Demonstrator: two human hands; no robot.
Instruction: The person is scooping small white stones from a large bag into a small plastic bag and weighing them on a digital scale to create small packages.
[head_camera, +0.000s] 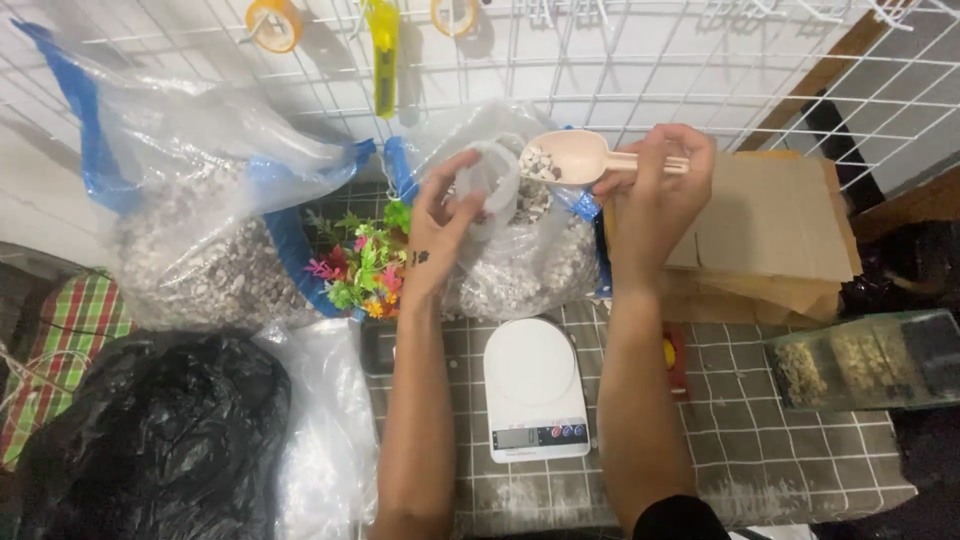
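We count two large clear plastic sacks of pale gravel: one with blue edging at the left (210, 240), and a second one (530, 260) behind the hands. Below them lie one black plastic bag (150, 440) and one clear bag of whitish grit (320, 430). One white digital kitchen scale (533, 388) sits between our forearms, and one bunch of bright plastic aquarium plants (362, 262) stands between the two sacks. Two rolls of tape (273, 24) and one yellow utility knife (384, 55) hang above.

The work surface is a table under a grey cloth with a white grid pattern (780, 440); a white wire mesh panel (640, 70) covers the wall behind. Flat brown cardboard (780, 220) leans at the right, beside a clear compartment box of small stones (865, 360).

Our right hand (655, 185) pinches the handle of a beige plastic scoop (570, 158), fingers pressed together around it. The scoop is held above the second sack, its long axis roughly level, bowl pointing left and carrying a few pebbles. Our left hand (445, 215) has its fingers curled on a small clear plastic bag (495, 185), holding it just beside the scoop's bowl.
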